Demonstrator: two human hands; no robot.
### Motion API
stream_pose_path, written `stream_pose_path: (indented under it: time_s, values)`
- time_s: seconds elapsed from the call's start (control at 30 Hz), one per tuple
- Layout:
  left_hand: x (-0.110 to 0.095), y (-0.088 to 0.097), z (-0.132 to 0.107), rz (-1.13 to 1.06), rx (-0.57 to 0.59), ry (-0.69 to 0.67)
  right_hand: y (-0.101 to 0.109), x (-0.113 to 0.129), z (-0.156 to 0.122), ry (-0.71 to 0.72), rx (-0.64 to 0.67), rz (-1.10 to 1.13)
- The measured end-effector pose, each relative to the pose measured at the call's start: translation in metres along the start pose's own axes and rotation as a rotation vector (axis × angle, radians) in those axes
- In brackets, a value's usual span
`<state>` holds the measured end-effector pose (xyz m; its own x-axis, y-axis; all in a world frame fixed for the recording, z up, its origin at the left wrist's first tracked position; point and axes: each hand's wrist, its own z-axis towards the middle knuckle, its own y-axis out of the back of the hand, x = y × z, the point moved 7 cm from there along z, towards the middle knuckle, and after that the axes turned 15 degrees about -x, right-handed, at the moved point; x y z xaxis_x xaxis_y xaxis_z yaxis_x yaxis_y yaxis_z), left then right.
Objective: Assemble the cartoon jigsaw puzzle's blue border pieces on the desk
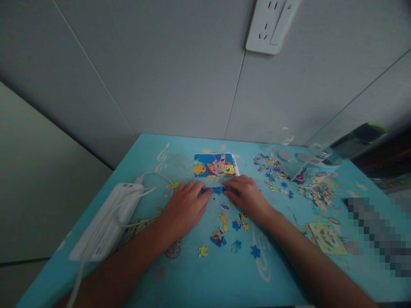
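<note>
A short row of joined blue puzzle pieces (215, 190) lies flat on the light-blue table (144, 282). My left hand (188, 203) grips its left end between thumb and fingers. At the right end, my right hand (245, 194) pinches the row; its fingertips partly hide the pieces. Just beyond the row is a picture card (214, 165) with cartoon figures on a blue ground. Loose and partly joined pieces lie between my forearms, among them a yellow piece (203, 250), a blue piece (255, 251) and a red-and-blue cluster (218, 238).
On the left lies a white power strip (107, 218) with a white cable (118, 205). Heaps of loose puzzle pieces (272, 169) spread on the right beside a printed container (313, 173). Behind the table rises a grey wall (180, 77) with a socket (268, 30).
</note>
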<state>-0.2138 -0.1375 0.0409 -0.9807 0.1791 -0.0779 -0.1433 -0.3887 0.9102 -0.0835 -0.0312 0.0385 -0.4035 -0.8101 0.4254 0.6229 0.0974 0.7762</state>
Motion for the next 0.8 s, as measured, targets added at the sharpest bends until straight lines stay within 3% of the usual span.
stream_pose_path:
  time_s: [0.37,0.8]
  values:
    - [-0.001,0.001,0.001,0.008,0.001,-0.011,-0.004,-0.001,0.000,0.055,-0.015,0.053]
    - [-0.001,0.000,0.000,0.000,0.003,-0.004,0.000,0.020,0.003,0.167,0.058,-0.136]
